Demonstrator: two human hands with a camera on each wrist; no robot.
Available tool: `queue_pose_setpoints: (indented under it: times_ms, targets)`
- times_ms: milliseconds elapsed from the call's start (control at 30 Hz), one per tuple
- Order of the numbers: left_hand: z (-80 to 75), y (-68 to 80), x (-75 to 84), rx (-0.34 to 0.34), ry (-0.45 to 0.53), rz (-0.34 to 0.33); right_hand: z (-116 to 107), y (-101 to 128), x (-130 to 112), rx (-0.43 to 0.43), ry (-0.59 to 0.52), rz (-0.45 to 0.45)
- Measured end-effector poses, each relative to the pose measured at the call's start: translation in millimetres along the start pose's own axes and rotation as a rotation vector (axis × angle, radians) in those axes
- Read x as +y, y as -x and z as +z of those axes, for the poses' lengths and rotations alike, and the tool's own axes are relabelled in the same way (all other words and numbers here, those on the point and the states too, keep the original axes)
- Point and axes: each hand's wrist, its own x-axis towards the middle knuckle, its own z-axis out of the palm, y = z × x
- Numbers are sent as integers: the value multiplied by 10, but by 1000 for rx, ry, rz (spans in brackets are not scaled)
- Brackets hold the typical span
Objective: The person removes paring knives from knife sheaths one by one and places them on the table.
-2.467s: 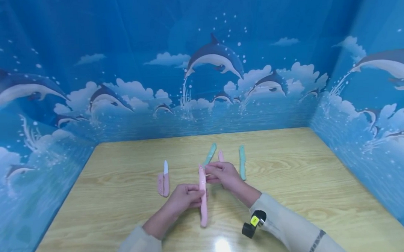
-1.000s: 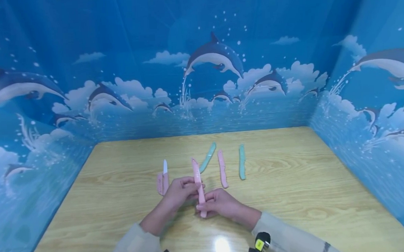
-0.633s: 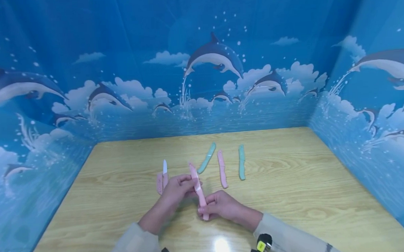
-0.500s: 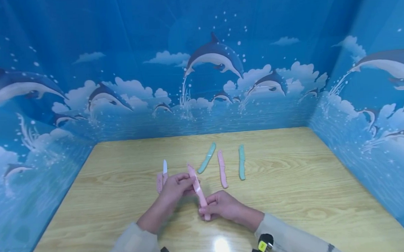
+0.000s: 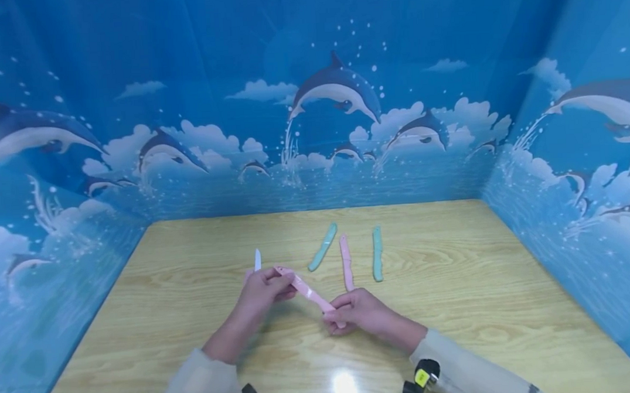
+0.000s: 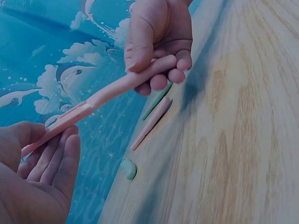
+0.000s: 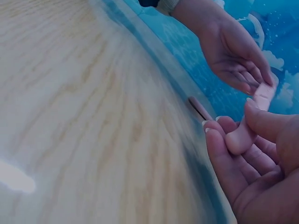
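1. Pink knife [image 5: 317, 301] spans the gap between a person's two hands, held off the worktop [image 5: 457, 307], slanting from the left grip [image 5: 260, 294] to the right grip [image 5: 363, 311], with the right-hand end nearer the person.
2. At the far end, the left grip pinches the knife, thumb on one side and fingers on the other.
3. At the near end, the right grip holds on with thumb against bent fingers.
4. Just beyond the right grip lies a second pink knife [image 5: 346, 258], its near tip hidden behind that hand in the head view.
5. Farther out, a green knife [image 5: 322, 247] lies at a slant beyond the space between both grips; another green one [image 5: 378, 253] lies beyond the right grip, farther right.
6. Beyond the left grip, a white blade [image 5: 257, 260] points away, its lower part covered by the hand.
7. Dolphins leap across the blue backdrop [image 5: 234, 36] behind.
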Motion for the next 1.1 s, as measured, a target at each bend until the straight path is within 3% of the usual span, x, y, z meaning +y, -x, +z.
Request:
queue_pose_setpoints:
  times_ms: [400,600,1100]
  targets:
    - [-157,37,-17,-44,-2,-9,-271,48,-85,44,-9,-28]
    - [-191,67,-48,-68,-26,-28,-330,53,-129,101,3,-56]
    - [-199,87,-119,-155,-122,6,-432,-7,-220,181,-51,-149]
